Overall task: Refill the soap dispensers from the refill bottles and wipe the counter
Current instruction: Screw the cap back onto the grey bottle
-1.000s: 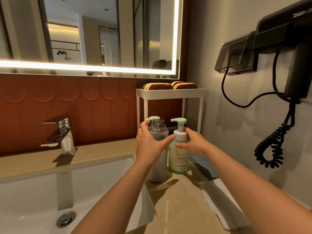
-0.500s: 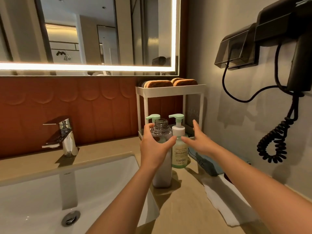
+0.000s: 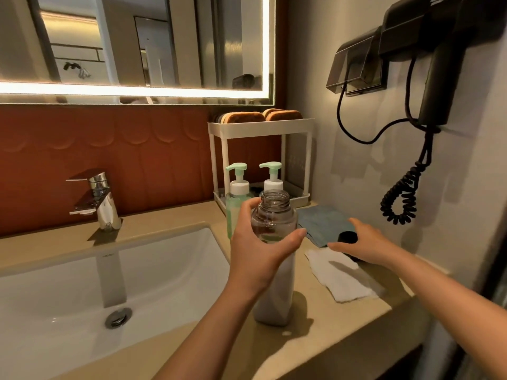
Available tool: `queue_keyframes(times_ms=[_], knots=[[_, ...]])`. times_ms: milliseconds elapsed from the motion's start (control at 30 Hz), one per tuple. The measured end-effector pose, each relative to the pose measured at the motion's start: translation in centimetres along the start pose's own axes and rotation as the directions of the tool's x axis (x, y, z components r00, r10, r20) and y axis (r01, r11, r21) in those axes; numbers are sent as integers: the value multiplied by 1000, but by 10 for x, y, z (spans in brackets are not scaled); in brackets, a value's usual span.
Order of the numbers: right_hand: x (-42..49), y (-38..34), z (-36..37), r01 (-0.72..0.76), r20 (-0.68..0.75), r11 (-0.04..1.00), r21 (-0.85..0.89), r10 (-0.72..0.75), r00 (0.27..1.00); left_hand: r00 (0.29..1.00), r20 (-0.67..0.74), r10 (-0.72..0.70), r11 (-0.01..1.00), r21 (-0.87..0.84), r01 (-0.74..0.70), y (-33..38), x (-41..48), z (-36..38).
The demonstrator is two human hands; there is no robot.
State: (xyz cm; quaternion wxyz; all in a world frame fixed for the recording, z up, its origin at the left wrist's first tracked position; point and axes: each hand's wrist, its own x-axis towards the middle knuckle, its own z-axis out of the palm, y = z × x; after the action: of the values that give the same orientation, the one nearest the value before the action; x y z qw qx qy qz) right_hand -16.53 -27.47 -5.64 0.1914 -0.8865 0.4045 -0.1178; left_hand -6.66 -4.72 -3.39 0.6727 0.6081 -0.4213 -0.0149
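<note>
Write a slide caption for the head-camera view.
Left hand grips an uncapped refill bottle beside the sink; right hand hovers by a small black cap.

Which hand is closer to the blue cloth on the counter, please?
The right hand: it is at the blue cloth, by its near edge, while the left hand grips the open bottle left of it.

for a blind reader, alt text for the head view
A left hand grips an uncapped clear bottle standing on the counter by a sink. The open right hand reaches to a small dark object on a blue cloth, near two green-pump dispensers.
</note>
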Motion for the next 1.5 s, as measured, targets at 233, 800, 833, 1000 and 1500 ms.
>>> queue_keyframes(times_ms=[233,800,833,1000,1500], knots=[[11,14,21,-106,-54,994,36,108,993,999,-42,22,1000,12,-22,8,-22,0],[-71,-46,-50,354,-274,857,375,-262,925,994,-98,53,999,-9,-54,3,-22,5],[-79,-50,-57,385,-261,842,379,-302,917,994,-100,51,998,-14,-53,5,-23,5],[-114,-71,-85,478,-173,820,315,-446,878,995,-97,33,999,-37,-37,5,-23,7],[-120,-132,-102,579,-43,800,160,-580,814,999,-53,-2,996,-85,-3,5,-24,4]])
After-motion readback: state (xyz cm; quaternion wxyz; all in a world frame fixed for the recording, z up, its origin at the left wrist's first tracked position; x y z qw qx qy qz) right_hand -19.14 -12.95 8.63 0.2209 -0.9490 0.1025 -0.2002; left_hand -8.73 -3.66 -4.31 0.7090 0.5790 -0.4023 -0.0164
